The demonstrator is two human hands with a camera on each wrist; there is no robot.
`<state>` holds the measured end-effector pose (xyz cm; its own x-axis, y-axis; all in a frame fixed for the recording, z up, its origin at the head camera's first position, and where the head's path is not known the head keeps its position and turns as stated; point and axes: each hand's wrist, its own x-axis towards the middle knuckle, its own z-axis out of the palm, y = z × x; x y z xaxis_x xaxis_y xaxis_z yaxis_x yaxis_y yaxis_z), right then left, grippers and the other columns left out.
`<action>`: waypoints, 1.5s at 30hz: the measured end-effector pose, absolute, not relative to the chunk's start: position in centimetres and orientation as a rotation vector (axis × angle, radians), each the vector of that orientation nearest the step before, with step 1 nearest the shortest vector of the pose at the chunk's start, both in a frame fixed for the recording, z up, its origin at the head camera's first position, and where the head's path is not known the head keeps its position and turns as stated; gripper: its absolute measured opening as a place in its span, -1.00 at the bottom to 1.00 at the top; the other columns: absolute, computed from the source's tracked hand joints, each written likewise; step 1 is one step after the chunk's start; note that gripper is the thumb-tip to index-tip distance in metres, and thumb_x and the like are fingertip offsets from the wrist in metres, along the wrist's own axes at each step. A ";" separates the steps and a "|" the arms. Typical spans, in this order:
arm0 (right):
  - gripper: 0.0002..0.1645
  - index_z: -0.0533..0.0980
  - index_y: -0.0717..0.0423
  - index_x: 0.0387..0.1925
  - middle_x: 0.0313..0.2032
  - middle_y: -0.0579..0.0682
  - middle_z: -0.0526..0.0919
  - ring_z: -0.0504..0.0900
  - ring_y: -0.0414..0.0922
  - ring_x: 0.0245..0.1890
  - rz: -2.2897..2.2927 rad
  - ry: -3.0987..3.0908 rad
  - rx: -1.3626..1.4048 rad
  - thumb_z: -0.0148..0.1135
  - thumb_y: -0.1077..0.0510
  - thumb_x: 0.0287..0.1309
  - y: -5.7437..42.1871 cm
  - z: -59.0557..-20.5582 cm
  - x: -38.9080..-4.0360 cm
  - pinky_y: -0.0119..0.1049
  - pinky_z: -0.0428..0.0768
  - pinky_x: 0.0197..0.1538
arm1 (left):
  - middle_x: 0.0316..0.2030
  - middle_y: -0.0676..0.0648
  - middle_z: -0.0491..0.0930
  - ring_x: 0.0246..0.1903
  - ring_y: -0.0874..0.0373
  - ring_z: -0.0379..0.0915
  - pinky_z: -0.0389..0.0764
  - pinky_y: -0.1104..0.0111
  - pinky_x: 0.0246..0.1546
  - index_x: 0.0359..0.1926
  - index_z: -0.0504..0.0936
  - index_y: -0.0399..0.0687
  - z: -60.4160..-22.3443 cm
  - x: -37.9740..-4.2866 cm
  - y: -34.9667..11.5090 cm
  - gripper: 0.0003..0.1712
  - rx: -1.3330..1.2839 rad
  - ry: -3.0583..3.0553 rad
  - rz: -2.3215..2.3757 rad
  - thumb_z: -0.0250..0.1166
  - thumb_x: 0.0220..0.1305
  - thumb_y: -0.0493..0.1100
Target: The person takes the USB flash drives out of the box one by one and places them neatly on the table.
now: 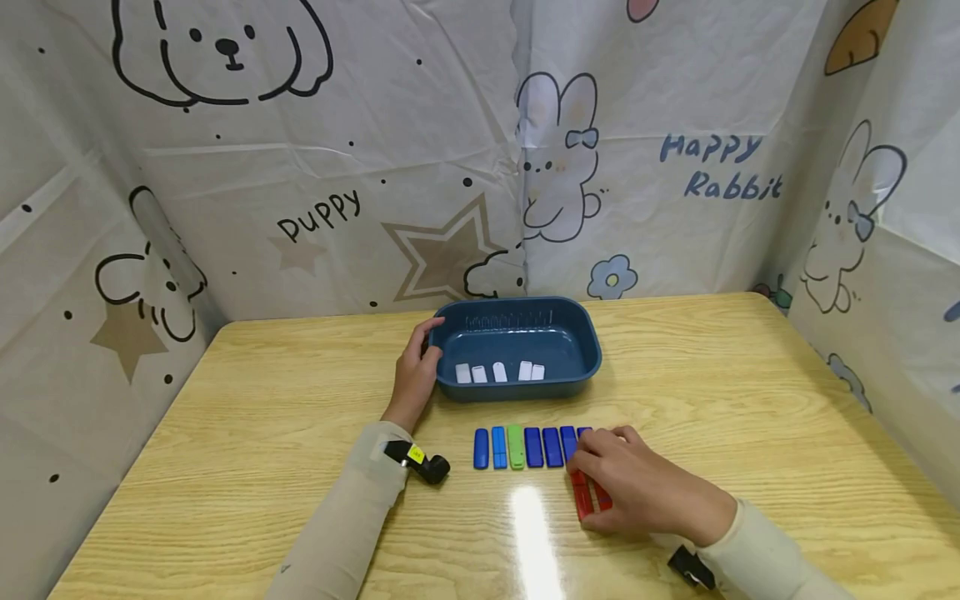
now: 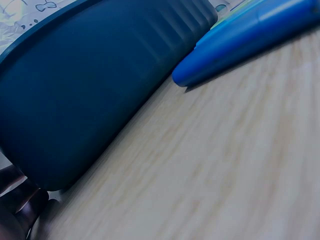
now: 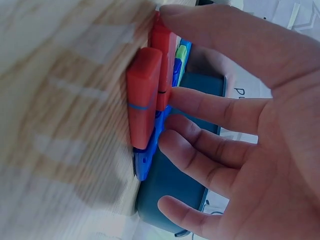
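Note:
My left hand [image 1: 417, 371] holds the left end of a dark blue plastic bin [image 1: 517, 390], thumb and forefinger at its rim. In the left wrist view, fingertips [image 2: 35, 200] show past the bin's corner. Over two flat red highlighter-like pieces, my right hand [image 1: 637, 483] reaches down. The right wrist view has its thumb at one end of the farther red piece [image 3: 164, 60] and the forefinger at the other, pinching it lengthwise. Beside that lies the nearer red piece [image 3: 145, 100], with a thin blue line across it and the other fingers apart from it.
Along the bin's near side runs a row of flat pieces: a rounded blue piece [image 1: 481, 448], a light blue piece [image 1: 499, 447], a green piece [image 1: 516, 447] and several dark blue pieces [image 1: 552, 447]. Several small white pieces [image 1: 500, 372] lie inside the bin. A printed curtain [image 1: 450, 167] surrounds the table [image 1: 262, 450].

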<state>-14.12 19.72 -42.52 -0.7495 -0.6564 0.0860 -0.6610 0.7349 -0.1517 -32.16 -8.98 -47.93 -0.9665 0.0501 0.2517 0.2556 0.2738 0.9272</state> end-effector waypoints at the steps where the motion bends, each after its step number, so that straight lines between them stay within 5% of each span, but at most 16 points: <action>1: -0.45 0.55 -0.03 -0.20 -0.23 -0.19 0.38 0.37 -0.23 -0.21 0.267 -2.900 1.101 0.50 -0.18 -0.24 19.7 -42.5 -14.1 -0.05 0.33 0.05 | 0.37 0.05 0.26 0.39 0.17 0.05 0.06 0.14 0.38 0.28 0.40 0.20 -47.9 -32.2 -9.0 -0.47 -0.289 -2.363 -1.773 -0.06 0.31 -0.21; 45: -0.50 0.60 -0.04 -0.15 -0.22 -0.20 0.40 0.38 -0.26 -0.20 0.339 -2.904 1.100 0.47 -0.18 -0.12 19.4 -40.6 -15.0 -0.02 0.33 0.07 | 0.40 0.02 0.21 0.41 0.12 0.01 0.03 0.10 0.38 0.29 0.38 0.19 -47.5 -31.7 -9.1 -0.48 -0.275 -2.384 -1.785 -0.07 0.33 -0.20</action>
